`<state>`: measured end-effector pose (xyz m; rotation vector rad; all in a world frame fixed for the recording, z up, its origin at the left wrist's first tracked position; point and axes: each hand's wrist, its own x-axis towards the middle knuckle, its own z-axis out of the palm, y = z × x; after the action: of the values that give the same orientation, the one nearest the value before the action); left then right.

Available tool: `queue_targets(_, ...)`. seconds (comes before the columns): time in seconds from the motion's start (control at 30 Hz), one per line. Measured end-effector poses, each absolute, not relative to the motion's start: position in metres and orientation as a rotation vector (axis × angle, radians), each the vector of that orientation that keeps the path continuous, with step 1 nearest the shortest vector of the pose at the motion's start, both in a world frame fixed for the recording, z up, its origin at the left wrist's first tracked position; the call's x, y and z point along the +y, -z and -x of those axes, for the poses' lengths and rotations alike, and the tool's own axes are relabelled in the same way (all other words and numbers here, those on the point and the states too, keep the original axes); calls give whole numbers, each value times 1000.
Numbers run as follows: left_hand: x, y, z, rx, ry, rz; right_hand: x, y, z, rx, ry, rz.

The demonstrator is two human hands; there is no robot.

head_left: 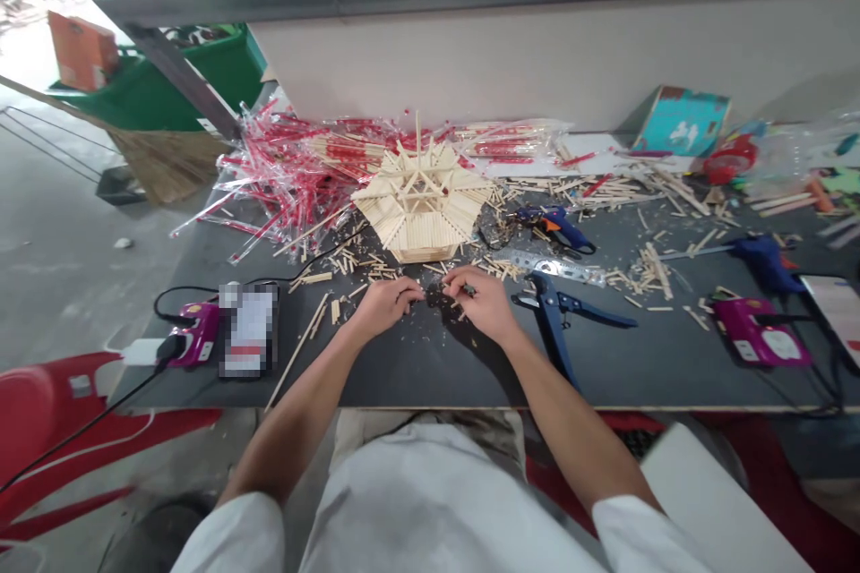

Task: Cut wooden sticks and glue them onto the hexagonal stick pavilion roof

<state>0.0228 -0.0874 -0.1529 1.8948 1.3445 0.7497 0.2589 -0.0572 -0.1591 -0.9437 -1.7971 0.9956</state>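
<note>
A pavilion-like model of pale wooden sticks [423, 206] with a sloping, many-sided roof stands on the dark table. Just in front of it, my left hand [388, 304] is closed, its fingertips drawn together near the tabletop. Facing it across a small gap, my right hand [482, 303] has thumb and fingers pinched; anything held in either hand is too small to make out. Short cut stick pieces [336, 312] lie to the left of my hands. Close by on the right rests a blue-handled cutter [554, 313].
Red-and-clear plastic wrappers [296, 170] heap up at the back left. A metal ruler [557, 267], a blue glue gun [561, 228] and another glue gun [766, 260] lie to the right. A phone [248, 331] and purple power boxes [198, 336] sit near the front edge, with cables around them.
</note>
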Motion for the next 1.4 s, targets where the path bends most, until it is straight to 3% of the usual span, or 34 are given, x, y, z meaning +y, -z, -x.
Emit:
queue_targets(0.7, -96, 150, -21, 1395, -886, -2089, -63, 164, -243, -1638, -1355, 1075)
queue_targets(1.0, -97, 152, -23, 1294, -735, -2073, -55, 159, -251, -1661, -1184, 1091)
queue_targets(1.4, -99, 154, -30, 1336, -799, -2097, -54, 157, -264, -1701, -1093, 1101)
